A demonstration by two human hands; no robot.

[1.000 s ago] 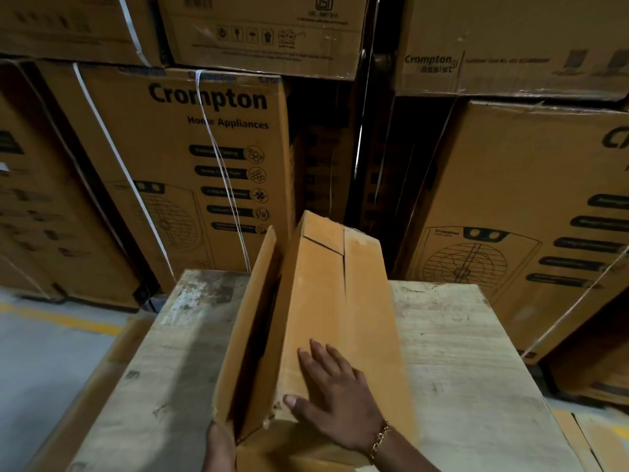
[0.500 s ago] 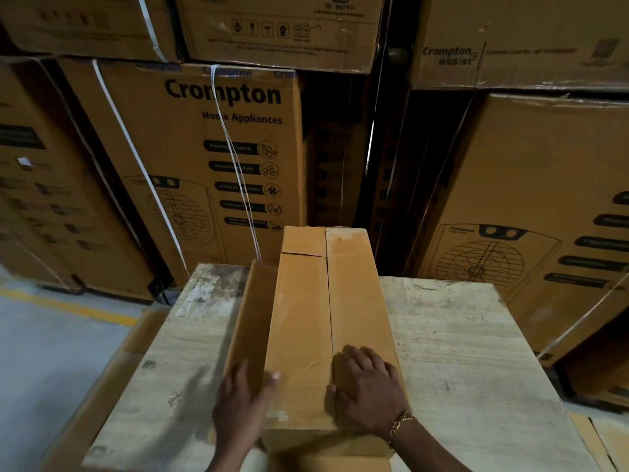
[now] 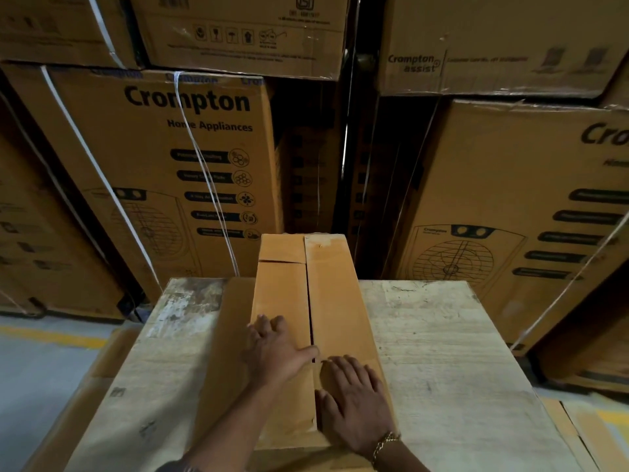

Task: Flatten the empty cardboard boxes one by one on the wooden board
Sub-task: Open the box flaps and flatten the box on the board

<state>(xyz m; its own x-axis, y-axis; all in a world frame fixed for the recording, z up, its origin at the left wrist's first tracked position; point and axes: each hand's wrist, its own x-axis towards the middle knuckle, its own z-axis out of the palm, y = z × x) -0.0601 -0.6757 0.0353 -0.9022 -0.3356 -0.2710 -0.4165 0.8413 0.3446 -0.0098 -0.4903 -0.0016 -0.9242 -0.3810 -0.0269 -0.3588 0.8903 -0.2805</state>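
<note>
A long plain cardboard box [image 3: 326, 294] lies collapsed along the middle of the pale wooden board [image 3: 435, 362], its far end hanging past the board's back edge. A seam runs down its top face. My left hand [image 3: 275, 352] presses flat on the left panel, fingers spread and thumb reaching the seam. My right hand [image 3: 350, 403], with a gold bracelet at the wrist, presses flat on the right panel nearer to me. Neither hand grips anything. A side panel of the box lies flat to the left of my left arm.
Tall printed appliance cartons [image 3: 177, 172] with white straps are stacked right behind the board, with more cartons [image 3: 531, 206] at the right. A dark gap [image 3: 347, 158] separates the stacks. Grey floor with a yellow line [image 3: 51, 338] lies left. Flat cardboard [image 3: 578, 434] shows at lower right.
The box went from half-raised and tilted to lying flat. My left hand moved from the box's near edge up onto the left panel; my right hand shifted back toward me.
</note>
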